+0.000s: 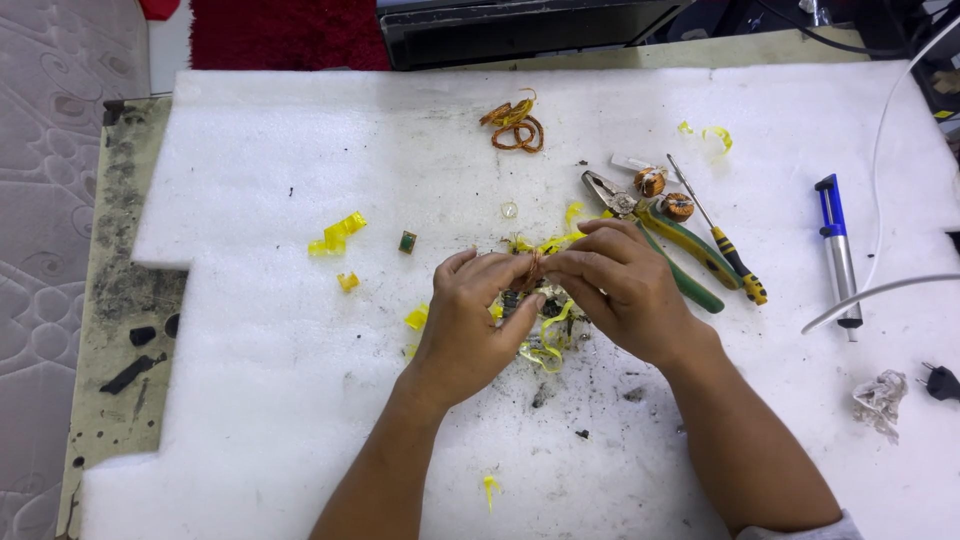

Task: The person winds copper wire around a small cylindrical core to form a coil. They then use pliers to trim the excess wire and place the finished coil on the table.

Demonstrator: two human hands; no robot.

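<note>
Fingers of the left hand (468, 322) and the right hand (620, 290) pinched together around a small copper-wire coil (530, 272), held between both sets of fingertips just above the white foam sheet (300, 400) on the table. Narrow grip on both sides, thumbs and forefingers meeting at the coil. Directly under the hands, a tangle of yellow tape strips (548, 340) and dark crumbs. Just beside the right hand, green-handled pliers (660, 235) lying on the foam, with a yellow-and-black screwdriver (725, 245) alongside. Near the plier jaws, two small wound copper rings (665, 195). Farther up, a loose bundle of unwound copper wire (515, 125). Left of the hands, more yellow tape scraps (338, 235) and a small green square part (407, 241). Well apart on the right, a blue-and-silver pump-style tool (838, 255), a white cable (880, 290) and a crumpled wad (880, 398).
</note>
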